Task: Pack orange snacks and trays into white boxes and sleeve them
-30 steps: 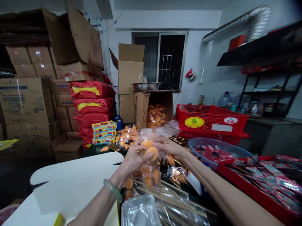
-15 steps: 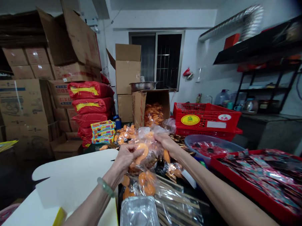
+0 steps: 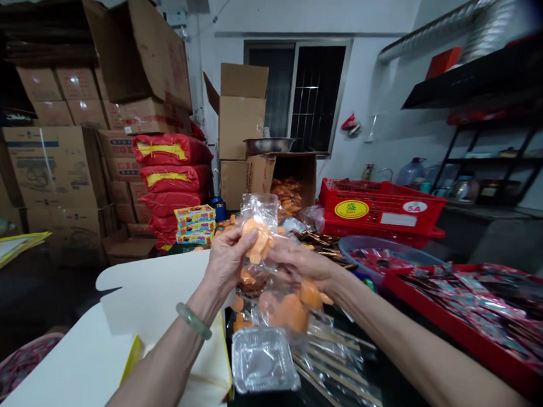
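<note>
My left hand (image 3: 226,256), with a green bangle on its wrist, pinches a clear packet of orange pieces (image 3: 258,235) and holds it upright. My right hand (image 3: 303,262) reaches in from the right, its fingers curled beside that packet. Under its palm is another clear packet with orange pieces (image 3: 292,313), smeared by motion and seemingly in its grip; the fingertips are partly hidden. Below the hands lies a square foil tray (image 3: 264,361) in clear wrap. Thin wooden sticks in clear plastic (image 3: 346,368) are to its right.
An open white carton (image 3: 164,328) lies at the left. Behind the hands, a cardboard box (image 3: 260,174) holds many orange packets. On the right are a red crate (image 3: 379,208), a clear basin (image 3: 345,248) and a red tray (image 3: 443,322) of sachets. Small yellow boxes (image 3: 195,225) are stacked at the back.
The view has shifted, so the scene sits a little to the right. My left hand has raised its orange packet upright, and my right hand has come lower and closer to it.
</note>
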`<state>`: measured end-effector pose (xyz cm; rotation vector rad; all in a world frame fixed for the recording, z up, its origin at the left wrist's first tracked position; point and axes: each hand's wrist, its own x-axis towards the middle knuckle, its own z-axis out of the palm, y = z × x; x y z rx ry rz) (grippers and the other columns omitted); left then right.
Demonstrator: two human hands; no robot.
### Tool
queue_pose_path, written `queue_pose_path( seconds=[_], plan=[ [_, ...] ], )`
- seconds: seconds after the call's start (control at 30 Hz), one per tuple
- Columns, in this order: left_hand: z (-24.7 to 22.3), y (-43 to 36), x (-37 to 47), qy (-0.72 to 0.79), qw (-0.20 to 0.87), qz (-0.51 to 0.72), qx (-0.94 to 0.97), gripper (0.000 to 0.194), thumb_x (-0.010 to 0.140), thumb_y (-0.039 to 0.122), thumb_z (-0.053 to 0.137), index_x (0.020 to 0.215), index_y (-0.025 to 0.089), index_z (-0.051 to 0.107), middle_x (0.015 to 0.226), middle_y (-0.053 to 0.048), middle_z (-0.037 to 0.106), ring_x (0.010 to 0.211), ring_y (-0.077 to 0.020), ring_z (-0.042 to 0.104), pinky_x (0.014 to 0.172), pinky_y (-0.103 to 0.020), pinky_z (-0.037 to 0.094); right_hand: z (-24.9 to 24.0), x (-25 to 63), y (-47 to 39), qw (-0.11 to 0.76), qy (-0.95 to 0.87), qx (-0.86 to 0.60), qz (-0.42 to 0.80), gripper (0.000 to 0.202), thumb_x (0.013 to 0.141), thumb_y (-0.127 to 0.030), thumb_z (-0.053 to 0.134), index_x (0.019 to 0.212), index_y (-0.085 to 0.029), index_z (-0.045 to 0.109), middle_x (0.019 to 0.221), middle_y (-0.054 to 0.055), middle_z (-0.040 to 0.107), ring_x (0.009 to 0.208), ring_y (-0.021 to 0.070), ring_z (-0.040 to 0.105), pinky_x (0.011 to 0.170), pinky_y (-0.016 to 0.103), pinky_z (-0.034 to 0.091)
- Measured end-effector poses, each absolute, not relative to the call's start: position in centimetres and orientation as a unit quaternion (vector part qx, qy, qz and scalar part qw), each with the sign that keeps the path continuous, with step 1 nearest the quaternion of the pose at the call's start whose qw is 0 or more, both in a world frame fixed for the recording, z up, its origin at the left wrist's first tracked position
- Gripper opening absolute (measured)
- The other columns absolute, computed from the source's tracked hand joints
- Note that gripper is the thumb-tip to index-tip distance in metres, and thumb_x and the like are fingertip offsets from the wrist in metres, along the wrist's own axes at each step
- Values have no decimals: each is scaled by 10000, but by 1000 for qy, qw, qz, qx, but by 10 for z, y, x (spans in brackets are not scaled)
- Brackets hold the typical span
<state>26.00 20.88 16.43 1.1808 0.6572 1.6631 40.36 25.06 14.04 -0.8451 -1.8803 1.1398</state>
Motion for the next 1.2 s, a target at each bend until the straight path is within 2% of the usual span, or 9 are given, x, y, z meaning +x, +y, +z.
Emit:
queue_pose_path(
  seconds=[0.17, 0.33, 0.43, 0.5, 0.6, 0.8, 0.97, 1.1, 1.2],
  plan=[
    [166, 216, 273, 261, 471, 719, 439, 315, 510, 336, 773, 670, 101, 636, 610, -3, 607, 510, -90, 511, 508, -213, 413, 130, 412, 225, 305, -692, -288, 587, 561, 789, -648, 308, 903, -190, 612, 543, -18, 531, 328, 40, 206, 336, 194, 210],
    [180, 248, 256, 298, 402, 765, 406, 331, 500, 390, 746, 602, 133, 564, 532, 44, 535, 449, -63, 453, 457, -192, 365, 105, 429, 244, 408, -730, -423, 348, 461, 766, -566, 439, 539, -178, 539, 493, 8, 488, 418, 102, 391, 409, 238, 322],
    [188, 268, 249, 320, 387, 744, 440, 290, 469, 328, 758, 554, 116, 580, 489, 36, 526, 435, -67, 442, 434, -189, 327, 102, 436, 274, 461, -710, -461, 267, 372, 731, -522, 505, 717, -168, 615, 747, 86, 605, 775, 233, 554, 664, 346, 443],
    [192, 275, 250, 338, 369, 725, 473, 249, 445, 261, 770, 486, 101, 583, 433, 39, 496, 412, -61, 411, 408, -183, 272, 105, 435, 288, 471, -705, -462, 259, 423, 645, -466, 624, 942, -165, 614, 1042, 128, 582, 1069, 310, 464, 847, 426, 395],
    [200, 271, 254, 343, 342, 704, 519, 207, 428, 197, 774, 445, 97, 593, 413, 43, 490, 427, -57, 400, 414, -179, 250, 107, 422, 289, 466, -717, -435, 283, 670, 591, -435, 684, 1181, -174, 505, 1257, 134, 477, 1196, 312, 381, 934, 453, 354],
    [209, 220, 249, 335, 337, 686, 551, 225, 530, 281, 753, 531, 96, 623, 474, 30, 516, 447, -61, 424, 435, -187, 290, 107, 361, 243, 510, -712, -291, 385, 801, 609, -386, 691, 1309, -188, 355, 1297, 113, 460, 1187, 236, 426, 941, 373, 391],
    [207, 172, 213, 306, 354, 709, 528, 211, 631, 245, 720, 559, 89, 598, 495, 35, 492, 446, -42, 425, 450, -172, 320, 113, 334, 208, 521, -684, -276, 429, 288, 698, -375, 595, 896, -167, 621, 871, 62, 657, 804, 191, 599, 731, 329, 477],
    [211, 136, 150, 298, 270, 804, 438, 183, 657, 257, 714, 702, 105, 622, 642, -3, 591, 587, -93, 550, 571, -215, 448, 102, 343, 190, 443, -751, -299, 387, 190, 660, -356, 632, 648, -167, 644, 638, 26, 623, 604, 157, 550, 569, 281, 448],
    [199, 103, 109, 347, 211, 810, 423, 225, 621, 299, 739, 666, 121, 608, 614, -6, 587, 562, -99, 544, 547, -206, 449, 90, 351, 190, 485, -697, -337, 406, 196, 647, -363, 646, 624, -168, 632, 631, 24, 618, 570, 146, 533, 520, 264, 428]
  ],
)
